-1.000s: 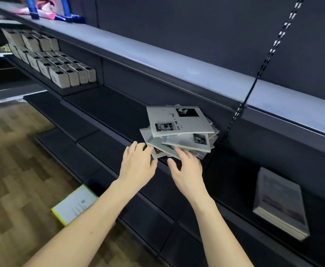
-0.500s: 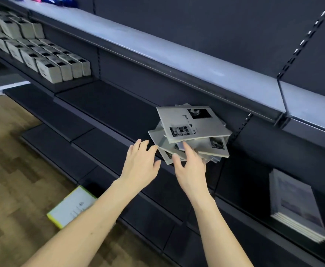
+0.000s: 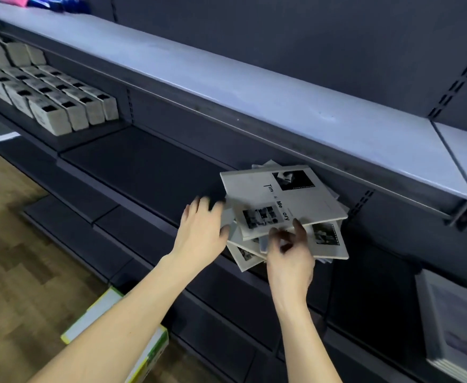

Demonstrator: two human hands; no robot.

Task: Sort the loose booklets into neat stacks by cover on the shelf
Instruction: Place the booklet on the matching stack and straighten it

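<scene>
A messy pile of grey booklets [image 3: 284,205] with black-and-white photos on their covers lies on the dark middle shelf [image 3: 143,164], fanned at different angles. My left hand [image 3: 201,233] touches the pile's left edge with fingers spread. My right hand [image 3: 289,254] is at the pile's front, its thumb and fingers pinching among the lower booklets under the top one. A neat stack of grey booklets [image 3: 456,324] with a different, darker cover lies on the same shelf at the far right.
Rows of small pale boxes [image 3: 47,98] fill the shelf section to the left. A pale grey upper shelf [image 3: 254,87] overhangs the pile. A white box with a yellow-green edge [image 3: 149,355] lies on the wooden floor below my left arm.
Both hands have moved forward onto the pile: the left now touches its left edge, and the right's fingers have gone in between the booklets. The view has shifted closer.
</scene>
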